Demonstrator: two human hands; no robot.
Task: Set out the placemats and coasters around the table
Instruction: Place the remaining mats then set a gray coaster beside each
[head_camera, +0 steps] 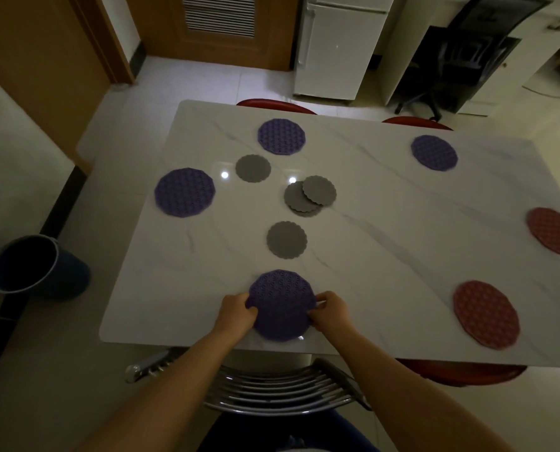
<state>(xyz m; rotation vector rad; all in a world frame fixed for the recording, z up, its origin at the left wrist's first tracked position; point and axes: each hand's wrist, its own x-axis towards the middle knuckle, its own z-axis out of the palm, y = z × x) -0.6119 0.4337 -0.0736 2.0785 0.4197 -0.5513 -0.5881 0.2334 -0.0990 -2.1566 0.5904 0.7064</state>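
A round purple placemat (281, 303) lies at the near edge of the white marble table (402, 223). My left hand (236, 313) grips its left rim and my right hand (330, 313) pinches its right rim. Three more purple placemats lie at the left (184, 192), the far left (281, 136) and the far right (434, 152). Two red placemats sit on the right side, one at the edge (554, 234) and one nearer me (486, 314). Grey scalloped coasters lie in the middle: one single (252, 168), one nearer me (286, 239), and a small overlapping stack (309, 195).
A metal chair back (281, 386) stands between me and the table. Red chairs (275, 104) are tucked in at the far side and one at the near right (461, 373). A blue bucket (34, 269) stands on the floor to the left; a white fridge (337, 44) is behind.
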